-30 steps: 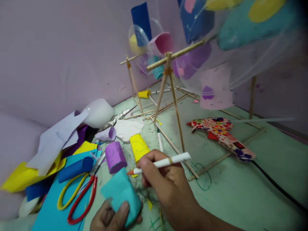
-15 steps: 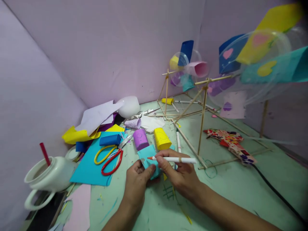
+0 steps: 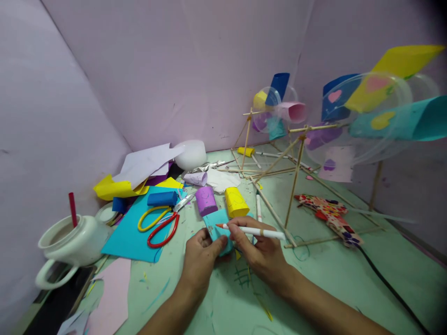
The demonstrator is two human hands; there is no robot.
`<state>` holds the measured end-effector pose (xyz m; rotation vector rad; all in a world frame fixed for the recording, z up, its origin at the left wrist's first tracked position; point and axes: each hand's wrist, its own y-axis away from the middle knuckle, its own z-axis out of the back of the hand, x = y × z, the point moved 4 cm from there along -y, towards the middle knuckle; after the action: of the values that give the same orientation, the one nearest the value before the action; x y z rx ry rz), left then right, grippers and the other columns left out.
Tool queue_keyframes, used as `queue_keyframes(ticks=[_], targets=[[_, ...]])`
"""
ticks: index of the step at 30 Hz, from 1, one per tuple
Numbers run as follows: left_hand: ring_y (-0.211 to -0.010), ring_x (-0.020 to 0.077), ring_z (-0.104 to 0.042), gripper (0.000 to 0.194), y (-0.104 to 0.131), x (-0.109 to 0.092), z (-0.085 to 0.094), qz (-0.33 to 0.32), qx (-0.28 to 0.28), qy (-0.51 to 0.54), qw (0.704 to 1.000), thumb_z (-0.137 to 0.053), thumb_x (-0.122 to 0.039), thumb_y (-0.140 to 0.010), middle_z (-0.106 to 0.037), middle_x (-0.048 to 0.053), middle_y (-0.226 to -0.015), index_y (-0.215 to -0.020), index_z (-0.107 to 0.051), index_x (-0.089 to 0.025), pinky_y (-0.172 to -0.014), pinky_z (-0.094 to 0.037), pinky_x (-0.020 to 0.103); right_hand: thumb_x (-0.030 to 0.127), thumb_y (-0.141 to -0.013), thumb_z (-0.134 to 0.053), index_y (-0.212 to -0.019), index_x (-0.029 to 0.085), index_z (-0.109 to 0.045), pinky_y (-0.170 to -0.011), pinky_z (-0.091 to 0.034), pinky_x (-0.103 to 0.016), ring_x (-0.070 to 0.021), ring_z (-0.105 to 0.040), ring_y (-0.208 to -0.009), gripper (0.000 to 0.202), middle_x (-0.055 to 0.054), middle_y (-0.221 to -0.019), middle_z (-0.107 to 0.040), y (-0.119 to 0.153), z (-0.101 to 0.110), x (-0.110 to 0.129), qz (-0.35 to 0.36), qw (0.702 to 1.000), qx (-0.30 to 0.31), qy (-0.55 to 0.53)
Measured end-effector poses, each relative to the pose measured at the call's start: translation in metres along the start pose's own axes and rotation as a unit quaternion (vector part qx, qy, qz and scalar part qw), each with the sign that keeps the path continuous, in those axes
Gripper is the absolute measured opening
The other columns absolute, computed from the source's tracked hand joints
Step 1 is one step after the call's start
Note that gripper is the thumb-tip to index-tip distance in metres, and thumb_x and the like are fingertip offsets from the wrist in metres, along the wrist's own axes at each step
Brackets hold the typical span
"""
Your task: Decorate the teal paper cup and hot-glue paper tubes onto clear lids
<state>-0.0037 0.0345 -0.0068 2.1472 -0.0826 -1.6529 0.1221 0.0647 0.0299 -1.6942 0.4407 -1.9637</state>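
Note:
My left hand (image 3: 204, 253) is closed on a light blue paper piece (image 3: 217, 218), thumb on top, holding it just above the table. In my right hand (image 3: 260, 253) is a white marker (image 3: 258, 231) with an orange-red tip, gripped like a pen. Its tip is at the upper face of the light blue paper, where small marks show; whether it touches I cannot tell. Right behind the paper stand a purple paper roll (image 3: 206, 201) and a yellow paper roll (image 3: 236, 202) with drawn lines. My fingers hide the lower part of the light blue piece.
Scissors (image 3: 163, 228) with red and yellow handles lie on a blue sheet (image 3: 129, 237), beside a blue roll (image 3: 162, 199). A white pot (image 3: 78, 239) stands at left. Stick frames (image 3: 295, 181) carry paper-bladed wheels at right. A patterned glue gun (image 3: 330, 214) trails a black cord.
The camera view has shifted slightly, so the background sits a little lower. Both hands keep their hold on the light blue paper and the marker, with the tip still at the paper.

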Motion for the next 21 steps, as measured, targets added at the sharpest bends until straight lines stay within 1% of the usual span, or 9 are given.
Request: queue_keyframes(ticks=[9,13,16,18,21], targets=[[-0.072,0.0206,-0.065,0.050,-0.0011,0.0019,-0.0003,-0.004,0.004,0.002,1.000,-0.078,-0.037,-0.060,-0.071,0.009,-0.084,-0.099,-0.063,-0.011,-0.061,-0.052,0.030,0.019,-0.084,-0.056,-0.081,0.019,-0.069,-0.062,-0.052,-0.028,-0.0180,-0.066,-0.066,0.013,-0.006,-0.074,-0.072,0.0003,-0.0026,-0.0003,0.012,1.000,0.015,0.006],[-0.074,0.0205,-0.065,0.049,-0.0013,0.0028,0.0005,-0.004,0.003,0.002,1.000,-0.079,-0.035,-0.060,-0.071,0.010,-0.087,-0.100,-0.063,-0.010,-0.064,-0.052,0.030,0.018,-0.084,-0.056,-0.081,0.018,-0.068,-0.061,-0.052,-0.027,-0.0170,-0.066,-0.066,0.012,-0.006,-0.073,-0.071,0.0011,-0.0036,-0.0002,0.018,1.000,0.022,0.006],[-0.075,0.0205,-0.065,0.049,-0.0013,0.0026,0.0002,-0.011,0.007,0.002,1.000,-0.078,-0.036,-0.061,-0.071,0.011,-0.088,-0.100,-0.063,-0.010,-0.063,-0.052,0.029,0.016,-0.084,-0.056,-0.080,0.017,-0.067,-0.061,-0.052,-0.026,-0.0164,-0.066,-0.065,0.012,-0.006,-0.072,-0.070,0.0012,-0.0040,-0.0002,0.031,0.999,0.023,0.011],[-0.075,0.0202,-0.065,0.049,-0.0014,0.0025,-0.0002,-0.007,0.006,0.003,1.000,-0.078,-0.035,-0.061,-0.071,0.010,-0.088,-0.101,-0.063,-0.010,-0.063,-0.052,0.029,0.015,-0.084,-0.056,-0.080,0.017,-0.067,-0.061,-0.052,-0.027,-0.0163,-0.066,-0.065,0.011,-0.006,-0.072,-0.071,0.0011,-0.0035,-0.0009,0.042,0.999,0.014,0.022],[-0.073,0.0200,-0.065,0.053,-0.0016,0.0021,-0.0003,0.003,-0.004,0.009,1.000,-0.080,-0.034,-0.059,-0.072,0.011,-0.085,-0.102,-0.063,-0.009,-0.062,-0.053,0.030,0.014,-0.082,-0.058,-0.080,0.017,-0.067,-0.061,-0.053,-0.026,-0.0161,-0.066,-0.064,0.010,-0.005,-0.071,-0.071,0.0005,-0.0006,-0.0024,0.055,0.998,-0.023,0.032]])
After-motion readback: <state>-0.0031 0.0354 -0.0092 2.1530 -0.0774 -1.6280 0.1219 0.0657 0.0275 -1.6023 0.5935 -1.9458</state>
